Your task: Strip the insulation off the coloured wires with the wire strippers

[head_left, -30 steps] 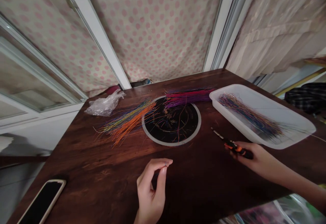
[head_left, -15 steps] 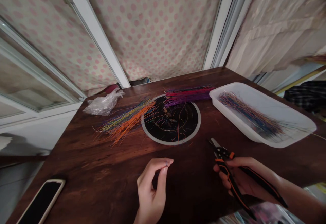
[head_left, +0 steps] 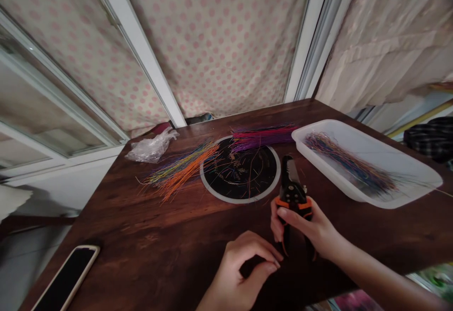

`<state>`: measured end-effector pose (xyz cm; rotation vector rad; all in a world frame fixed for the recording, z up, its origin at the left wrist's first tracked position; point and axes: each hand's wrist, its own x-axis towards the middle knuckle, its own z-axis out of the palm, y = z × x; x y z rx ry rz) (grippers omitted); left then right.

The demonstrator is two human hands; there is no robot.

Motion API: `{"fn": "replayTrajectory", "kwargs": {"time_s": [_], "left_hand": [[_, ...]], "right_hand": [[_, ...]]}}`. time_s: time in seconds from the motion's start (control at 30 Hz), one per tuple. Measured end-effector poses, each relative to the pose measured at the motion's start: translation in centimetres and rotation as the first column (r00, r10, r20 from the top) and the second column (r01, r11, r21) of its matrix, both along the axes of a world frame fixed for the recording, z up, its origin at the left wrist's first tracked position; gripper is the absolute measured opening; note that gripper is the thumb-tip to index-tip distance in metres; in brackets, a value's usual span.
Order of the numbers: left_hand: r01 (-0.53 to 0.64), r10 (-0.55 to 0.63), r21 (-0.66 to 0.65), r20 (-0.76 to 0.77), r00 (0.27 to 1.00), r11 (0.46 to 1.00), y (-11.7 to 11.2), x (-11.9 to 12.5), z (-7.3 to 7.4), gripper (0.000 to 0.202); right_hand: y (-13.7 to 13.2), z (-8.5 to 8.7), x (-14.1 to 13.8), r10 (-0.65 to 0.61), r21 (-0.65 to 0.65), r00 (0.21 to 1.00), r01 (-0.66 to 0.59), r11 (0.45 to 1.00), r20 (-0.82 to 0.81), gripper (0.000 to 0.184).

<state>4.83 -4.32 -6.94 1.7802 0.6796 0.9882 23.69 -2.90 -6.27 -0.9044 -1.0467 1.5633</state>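
Note:
Wire strippers (head_left: pixel 294 194) with black and orange handles are gripped in my right hand (head_left: pixel 307 223), their toothed jaws pointing away from me over the table. Just left of the handles, my left hand (head_left: pixel 244 268) pinches thumb and fingertips together; whatever lies between them is too small to make out. Beyond both hands sits a round black mat (head_left: pixel 240 183) with a pale rim, scattered with short wire bits. A bundle of orange, yellow and blue wires (head_left: pixel 184 169) overlaps its left edge. Purple and red wires (head_left: pixel 264 137) lie across its far edge.
On the right, a white plastic tub (head_left: pixel 410 164) holds a bundle of mixed wires (head_left: pixel 354 164). A crumpled clear plastic bag (head_left: pixel 152 147) lies at the back left. The phone (head_left: pixel 65 278) rests near the front left of the dark wooden table (head_left: pixel 148 240).
My right hand has moved left and turned the wire strippers so their jaws point away, with the handles closer together. My left hand has shifted right and nearer to me, still pinching.

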Motion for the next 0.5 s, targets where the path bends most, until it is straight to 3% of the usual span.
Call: {"fn": "replayTrajectory", "kwargs": {"time_s": [0.1, 0.2, 0.27, 0.4, 0.5], "left_hand": [[-0.074, 0.068, 0.117, 0.054, 0.996, 0.99, -0.3, 0.5, -0.2, 0.014], [-0.169, 0.161, 0.288, 0.052, 0.986, 0.943, -0.4, 0.6, -0.6, 0.014], [-0.166, 0.17, 0.366, 0.022, 0.985, 0.915, -0.5, 0.7, -0.9, 0.015], [-0.064, 0.061, 0.303, 0.02, 0.998, 0.951, -1.0, 1.5, -1.1, 0.014], [-0.138, 0.12, 0.265, 0.084, 0.989, 0.954, -1.2, 1.8, -0.9, 0.018]], "right_hand": [[0.5, 0.0, -1.5, -0.003, 0.034, 1.0, 0.004, 0.999, -0.03, 0.039], [0.6, 0.0, -2.2, -0.013, 0.054, 0.998, 0.017, 0.998, -0.058, 0.039], [0.6, 0.1, -2.4, -0.04, 0.061, 0.996, 0.044, 0.997, -0.074, 0.036], [0.6, 0.5, -2.9, -0.025, 0.073, 0.996, 0.031, 0.997, -0.089, 0.032], [0.4, 0.7, -3.0, 0.03, 0.093, 0.994, -0.02, 0.995, -0.106, 0.029]]}}
